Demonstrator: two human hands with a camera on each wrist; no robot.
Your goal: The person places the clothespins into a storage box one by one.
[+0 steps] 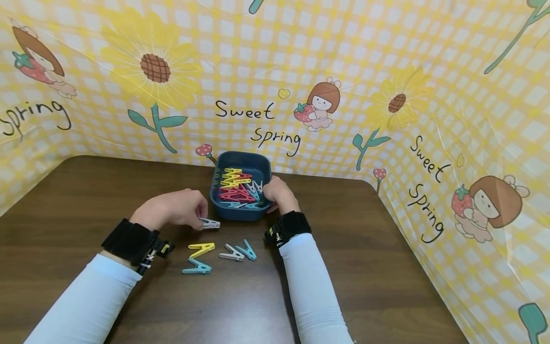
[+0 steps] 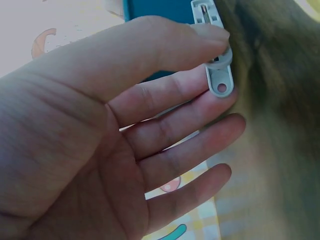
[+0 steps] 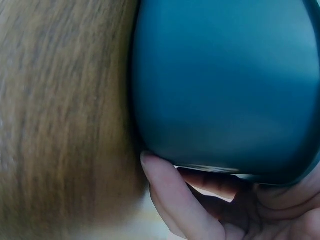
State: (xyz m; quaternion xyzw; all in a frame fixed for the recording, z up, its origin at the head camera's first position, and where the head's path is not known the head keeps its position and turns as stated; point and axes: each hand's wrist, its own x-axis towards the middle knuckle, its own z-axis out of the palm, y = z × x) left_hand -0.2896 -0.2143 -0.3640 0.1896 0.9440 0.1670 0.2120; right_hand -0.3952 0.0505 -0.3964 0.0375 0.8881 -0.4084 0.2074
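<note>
My left hand (image 1: 180, 208) pinches a light grey clothespin (image 1: 211, 223) between thumb and fingers, low over the table just front-left of a dark blue bin (image 1: 241, 215). In the left wrist view that clothespin (image 2: 220, 80) sits between the thumb and the index and middle fingers; the other fingers are spread. My right hand (image 1: 280, 192) grips the bin's right side, thumb at the rim. The right wrist view shows the blue wall (image 3: 225, 90) with fingers curled against it. Inside the bin lie yellow, red, blue and white clothespins (image 1: 237, 192).
On the wooden table (image 1: 352, 267), nearer me, lie a yellow clothespin (image 1: 201, 249), a blue one (image 1: 197, 267), a grey one (image 1: 232, 253) and another blue one (image 1: 246, 250). A yellow checked cloth (image 1: 240, 62) rises behind the table and along its sides.
</note>
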